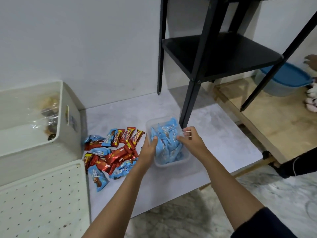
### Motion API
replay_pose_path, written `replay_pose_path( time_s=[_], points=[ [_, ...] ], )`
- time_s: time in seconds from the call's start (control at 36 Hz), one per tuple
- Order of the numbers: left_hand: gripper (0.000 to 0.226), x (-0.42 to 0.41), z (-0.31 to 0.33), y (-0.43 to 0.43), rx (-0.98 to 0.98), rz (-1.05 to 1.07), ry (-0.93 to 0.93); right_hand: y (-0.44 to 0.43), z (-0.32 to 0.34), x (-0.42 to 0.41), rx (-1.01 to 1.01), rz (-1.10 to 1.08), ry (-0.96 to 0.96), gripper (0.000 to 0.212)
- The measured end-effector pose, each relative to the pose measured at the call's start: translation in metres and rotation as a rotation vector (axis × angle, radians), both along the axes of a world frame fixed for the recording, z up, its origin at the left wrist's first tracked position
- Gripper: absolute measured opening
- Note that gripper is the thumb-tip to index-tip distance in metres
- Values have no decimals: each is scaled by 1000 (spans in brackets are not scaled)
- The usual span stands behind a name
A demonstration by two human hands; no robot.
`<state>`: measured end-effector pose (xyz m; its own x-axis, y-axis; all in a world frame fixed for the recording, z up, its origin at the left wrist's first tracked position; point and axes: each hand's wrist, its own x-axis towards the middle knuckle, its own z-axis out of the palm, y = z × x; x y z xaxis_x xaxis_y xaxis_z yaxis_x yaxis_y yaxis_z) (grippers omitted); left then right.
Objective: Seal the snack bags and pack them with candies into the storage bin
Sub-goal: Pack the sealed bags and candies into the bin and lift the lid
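I take the clear tub [171,163] as my reference throughout. The black shelf frame [221,54] rises behind it and to its right, with one leg planted just beside its far corner. Well to the tub's left sits the white storage bin [34,152], open, with clear snack bags [49,107] lying inside; I cannot tell whether they are sealed. The perforated lid [42,200] lies left of the tub and nearer me. Between tub and bin a heap of loose candies [113,152] in red and blue wrappers spreads over the floor, its edge near the tub's left wall. The tub itself is packed with blue-wrapped candies [168,143]. Both hands grip it: the left hand [148,150] curls over the left rim with its thumb on the candies, and the right hand [192,140] clasps the far right rim, thumb inside. I judge the step to be lifting the tub towards the bin. To do it well I would keep it level, since it is heaped and uncovered, draw it away from the shelf leg first, and carry it over the loose heap, not through it
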<state>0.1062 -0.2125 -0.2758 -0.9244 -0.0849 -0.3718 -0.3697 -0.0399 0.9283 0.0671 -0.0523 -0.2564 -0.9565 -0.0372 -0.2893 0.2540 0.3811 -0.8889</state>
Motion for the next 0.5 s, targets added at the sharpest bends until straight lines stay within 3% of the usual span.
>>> replay_pose_path(
  time_s=[0.11,0.25,0.5],
  points=[
    [61,0,-2,1,116,30,75,-3,-9,-5,-275,130,-64,58],
    [73,7,-3,8,202,89,128,1,-24,-9,-479,173,-108,62],
    [81,-4,-10,12,317,157,146,2,-31,-17,-472,216,-127,62]
  ],
)
